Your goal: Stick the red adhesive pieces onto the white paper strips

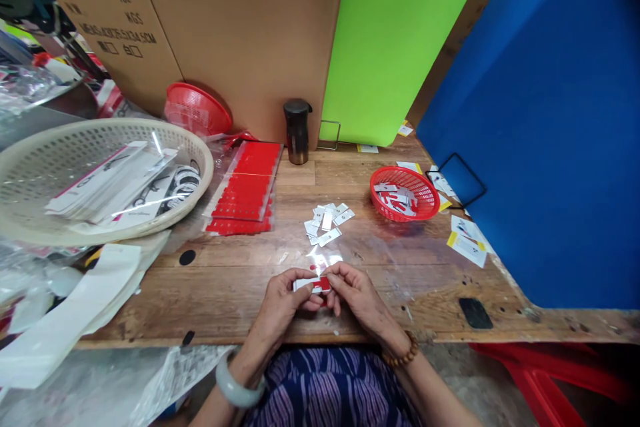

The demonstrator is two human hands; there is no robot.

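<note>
Worn brown wood-grain desk (225, 293) with a glossy sheen, matt brown cardboard panel (240, 27), smooth bright green panel (400, 27), red perforated plastic basket (427, 195), glossy clear plastic over white printed paper packs (107, 183), smooth dark tumbler (297, 133)

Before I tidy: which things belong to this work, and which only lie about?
Likely in use:
- red-white piece in left hand and right hand
- white cards
- red sheets
- filled red basket

Probably just lying about:
- dark tumbler
- yellow-edged cards
</note>
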